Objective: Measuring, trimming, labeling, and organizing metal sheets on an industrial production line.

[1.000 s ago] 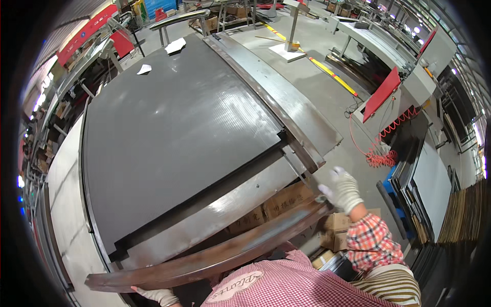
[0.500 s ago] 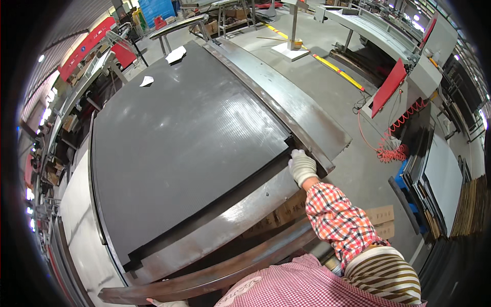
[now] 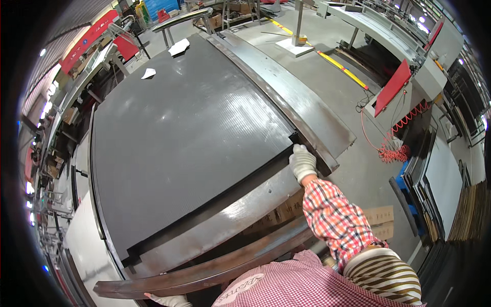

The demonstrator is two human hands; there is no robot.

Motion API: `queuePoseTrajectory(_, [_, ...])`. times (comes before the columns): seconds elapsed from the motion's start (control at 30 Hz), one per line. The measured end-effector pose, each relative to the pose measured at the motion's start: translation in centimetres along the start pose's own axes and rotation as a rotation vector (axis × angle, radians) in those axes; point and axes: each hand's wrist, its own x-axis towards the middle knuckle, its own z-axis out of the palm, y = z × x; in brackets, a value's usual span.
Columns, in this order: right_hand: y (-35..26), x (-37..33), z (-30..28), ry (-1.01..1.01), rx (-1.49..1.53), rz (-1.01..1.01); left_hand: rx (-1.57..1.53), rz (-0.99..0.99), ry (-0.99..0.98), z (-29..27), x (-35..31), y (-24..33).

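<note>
A large dark grey sheet (image 3: 189,138) with fine ribbing lies on a metal-framed bench. My right hand (image 3: 303,162), in a whitish knit glove, is at its near right corner, with the fingers closed on the edge; the fingertips are partly hidden. At the lower edge my left hand (image 3: 171,301) shows only in part, gloved, with a finger stretched out toward the left. It lies just under a long brown metal bar (image 3: 204,279); whether it touches the bar I cannot tell.
Two white scraps, one a larger piece (image 3: 179,47), lie on the sheet's far part. A steel strip (image 3: 291,92) runs along the right side. Beyond it are a machine with a red panel (image 3: 393,88), a coiled red hose (image 3: 394,152) and stacked panels (image 3: 440,174). Cartons (image 3: 378,222) sit below right.
The view has shifted slightly. My right hand stays at the sheet's corner, its fingers now curled in more. A little more of my left hand shows below the bar.
</note>
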Motion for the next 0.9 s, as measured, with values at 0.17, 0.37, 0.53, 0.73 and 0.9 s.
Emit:
queuePoseTrajectory(0.17, [-0.4,-4.1,-1.8,-0.002,0.182,-0.064,0.058,0.110,0.070,2.4,-1.7,0.2])
queuePoseTrajectory(0.37, [-0.4,0.0,1.0,0.128,0.061,-0.121,0.009,-0.007,0.009,1.7,-1.2,-0.6])
queuePoseTrajectory(0.53, [-0.1,-3.9,-0.5,0.056,0.221,-0.055,-0.095,-0.001,0.120,0.2,-0.5,-1.0])
queuePoseTrajectory(0.73, [-0.6,-1.5,-0.1,0.158,0.084,-0.130,0.027,-0.004,-0.094,-1.9,0.0,-1.3])
queuePoseTrajectory(0.9, [0.9,-5.3,-0.1,0.252,0.187,-0.319,-0.049,-0.004,-0.045,-1.9,-1.0,-0.5])
